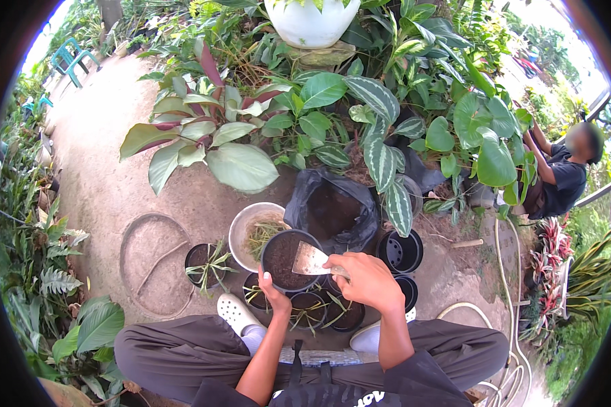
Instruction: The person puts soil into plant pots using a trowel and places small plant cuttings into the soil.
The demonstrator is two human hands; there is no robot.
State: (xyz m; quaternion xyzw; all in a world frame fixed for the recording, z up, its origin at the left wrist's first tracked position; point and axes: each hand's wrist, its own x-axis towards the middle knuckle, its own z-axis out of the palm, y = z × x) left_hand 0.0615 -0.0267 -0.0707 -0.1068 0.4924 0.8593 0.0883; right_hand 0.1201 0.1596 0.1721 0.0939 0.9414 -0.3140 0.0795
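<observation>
My left hand grips the near left side of a dark plant pot filled with brown soil. A putty knife with a broad, soil-smeared blade is in my right hand, its fingers closed round the handle. The blade lies over the right part of the pot's opening. Just behind the pot stands a pale round basin with dry grassy cuttings. A black plastic bag full of dark soil sits open beyond it.
Several small black pots with seedlings cluster between my feet. Empty black pots stand to the right, a potted seedling to the left. A hose ring lies at left, another hose at right. Another person sits far right among plants.
</observation>
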